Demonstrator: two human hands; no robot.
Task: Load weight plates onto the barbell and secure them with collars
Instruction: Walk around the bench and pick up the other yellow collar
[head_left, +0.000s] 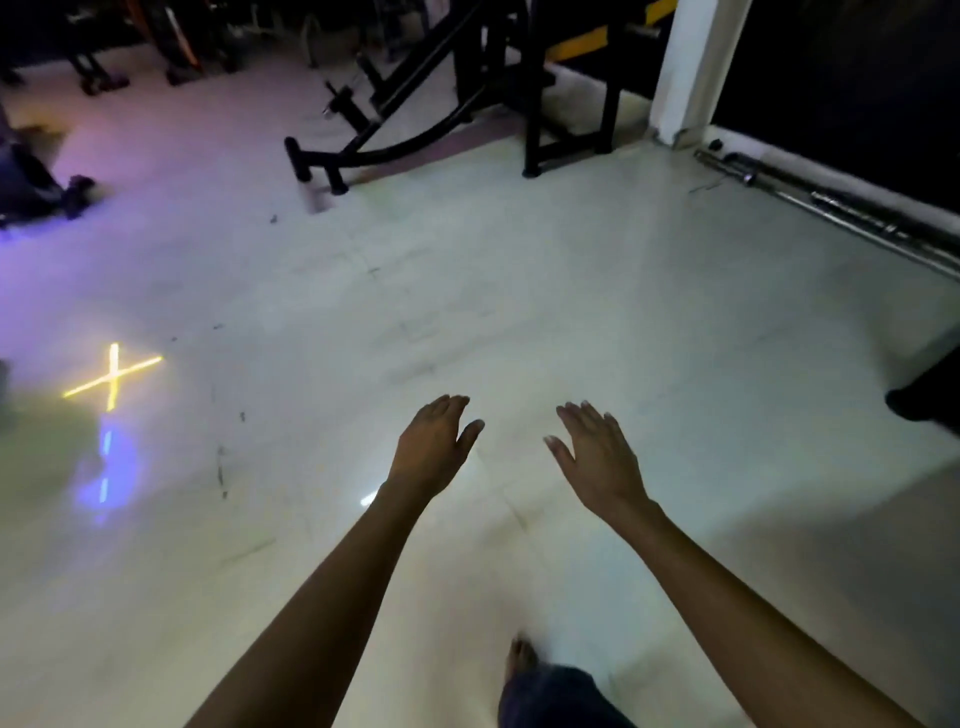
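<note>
Left hand (434, 444) and right hand (597, 460) were held forward, open and empty. Long chrome steel barbell (831, 205) lay well apart, beside the wall; dim light might cause a stumble.

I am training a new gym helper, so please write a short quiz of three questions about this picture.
1. True or false: the left hand holds a weight plate.
2. Where do the steel bars lie? A) along the right wall B) on the black machine C) upright in a rack
3. Fill in: the yellow light mark on the floor has the shape of a ____.
Key: 1 false; 2 A; 3 cross.
</note>
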